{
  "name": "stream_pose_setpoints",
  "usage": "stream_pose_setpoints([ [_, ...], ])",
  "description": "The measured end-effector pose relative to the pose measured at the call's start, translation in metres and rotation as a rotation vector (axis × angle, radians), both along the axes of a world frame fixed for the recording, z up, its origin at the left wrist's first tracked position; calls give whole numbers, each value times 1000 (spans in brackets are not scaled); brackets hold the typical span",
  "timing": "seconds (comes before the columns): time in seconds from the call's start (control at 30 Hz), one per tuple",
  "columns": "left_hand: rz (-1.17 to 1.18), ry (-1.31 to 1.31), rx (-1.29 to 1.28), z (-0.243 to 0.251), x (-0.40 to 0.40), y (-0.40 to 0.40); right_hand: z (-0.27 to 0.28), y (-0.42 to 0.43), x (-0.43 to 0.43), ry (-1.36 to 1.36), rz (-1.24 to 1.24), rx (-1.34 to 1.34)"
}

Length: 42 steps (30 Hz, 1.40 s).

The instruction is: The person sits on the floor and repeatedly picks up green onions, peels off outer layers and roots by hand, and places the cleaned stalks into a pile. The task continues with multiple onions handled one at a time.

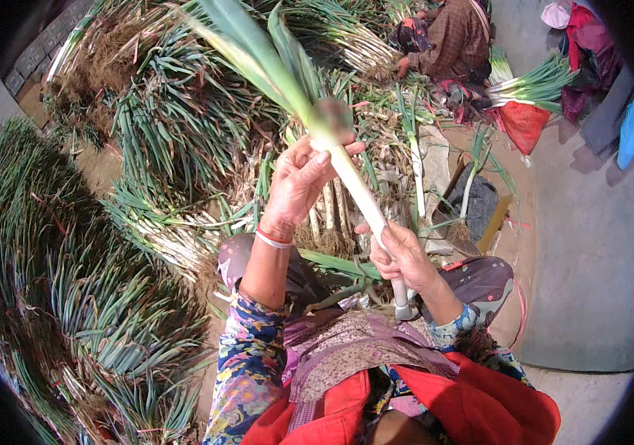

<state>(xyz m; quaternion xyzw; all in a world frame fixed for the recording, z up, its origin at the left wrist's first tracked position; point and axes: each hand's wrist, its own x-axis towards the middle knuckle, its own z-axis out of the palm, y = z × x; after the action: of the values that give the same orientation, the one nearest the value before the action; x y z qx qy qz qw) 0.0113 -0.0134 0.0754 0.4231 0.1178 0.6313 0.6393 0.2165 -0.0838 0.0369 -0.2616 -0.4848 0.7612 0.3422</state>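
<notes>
A single large green onion [358,175] slants across the middle, its leaves up at the top and its white stalk down towards the lap. My left hand [300,181] grips it where the green turns to white; a blurred patch covers part of the stalk there. Lower on the white stalk, my right hand [403,256] is closed around it. The stalk's bottom end lies near the apron [372,339]. Below and behind the stalk, several rooted green onions [329,211] lie among dry husks between my knees and the far heap.
Large heaps of green onions [183,128] fill the left and top. A seated co-worker [456,41] reaches into the upper heap. At right are a dark stone [475,200], a red bag [525,125] beside trimmed onions [539,80], and another person's clothing [592,50].
</notes>
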Motion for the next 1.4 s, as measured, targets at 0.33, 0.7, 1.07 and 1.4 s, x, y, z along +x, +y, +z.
stream_pose_setpoints([
  [0.33, 183, -25, 15, -4, 0, -16, 11, -2, -13, -107, -70, 255],
  [0.7, -120, 1578, 198, -138, -1, -70, 21, 3, -12, -213, -304, 535],
  [1.07, 270, -366, -188, 7, -49, 12, -11, 2, -34, -379, -259, 712],
  [1.4, 712, -6, 143, 53, -186, 36, -118, -17, 137, -1449, 64, 954],
])
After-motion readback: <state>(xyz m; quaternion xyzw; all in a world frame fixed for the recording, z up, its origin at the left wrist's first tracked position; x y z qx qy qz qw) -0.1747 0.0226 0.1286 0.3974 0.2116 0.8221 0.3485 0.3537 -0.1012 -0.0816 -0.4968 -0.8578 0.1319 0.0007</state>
